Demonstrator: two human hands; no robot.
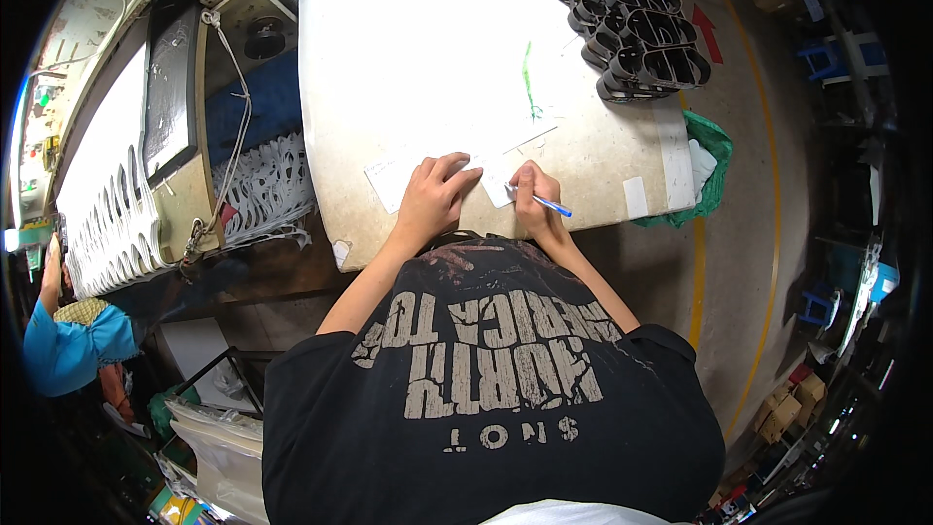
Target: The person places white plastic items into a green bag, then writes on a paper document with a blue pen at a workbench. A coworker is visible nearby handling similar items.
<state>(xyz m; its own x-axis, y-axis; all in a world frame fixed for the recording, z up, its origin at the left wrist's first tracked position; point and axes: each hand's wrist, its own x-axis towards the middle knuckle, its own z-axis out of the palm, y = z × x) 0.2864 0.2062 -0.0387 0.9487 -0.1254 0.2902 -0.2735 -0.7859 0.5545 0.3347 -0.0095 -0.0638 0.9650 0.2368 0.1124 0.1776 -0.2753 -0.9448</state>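
Observation:
My right hand (537,196) is closed around a blue-and-white pen (554,206). The pen's tip end lies at a small white paper slip (496,190) on the pale tabletop (369,224). My left hand (437,202) rests beside that slip, fingers stretched forward and somewhat bent, with its fingertips near the slip's edge. A second white slip (385,183) with faint writing lies left of my left hand, partly covered by it. Beyond both hands, the edge of a larger white sheet (530,138) shows near a green scribble (530,83).
Black looped pieces (646,29) are stacked at the table's far right. A green bag (714,175) hangs by the right edge. At left stands a machine with white cut-out sheets (112,219); more white cut-outs (272,185) lie beside it. Another person's blue sleeve (73,345) shows at far left.

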